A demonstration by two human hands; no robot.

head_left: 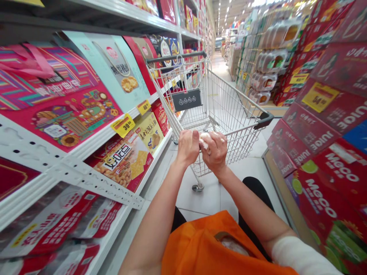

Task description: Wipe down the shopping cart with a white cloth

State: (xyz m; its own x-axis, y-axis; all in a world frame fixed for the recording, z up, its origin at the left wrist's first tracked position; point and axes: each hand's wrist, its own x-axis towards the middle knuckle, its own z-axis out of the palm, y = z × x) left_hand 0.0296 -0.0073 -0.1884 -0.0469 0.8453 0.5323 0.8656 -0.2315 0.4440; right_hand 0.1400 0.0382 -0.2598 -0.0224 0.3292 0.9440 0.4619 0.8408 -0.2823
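Note:
A wire shopping cart (229, 95) stands right in front of me, its dark handle bar at the far end. My left hand (187, 147) is closed around the near rim, thumb on top. Beside it, almost touching, my right hand (214, 152) is closed at the same rim. Some crumpled white material, like tissue (204, 140), shows between the two hands and at the right fingers; its exact kind is unclear. An orange bag-like item (200, 244) with a cut-out opening lies against my body.
Shelves with gift boxes (114, 68), snack packs (126, 156) and yellow price tags (124, 125) run along the left. Stacked red drink cartons (329, 179) line the right. Bottle packs (266, 65) stand farther back. The tiled aisle (219, 65) stretches ahead beyond the cart.

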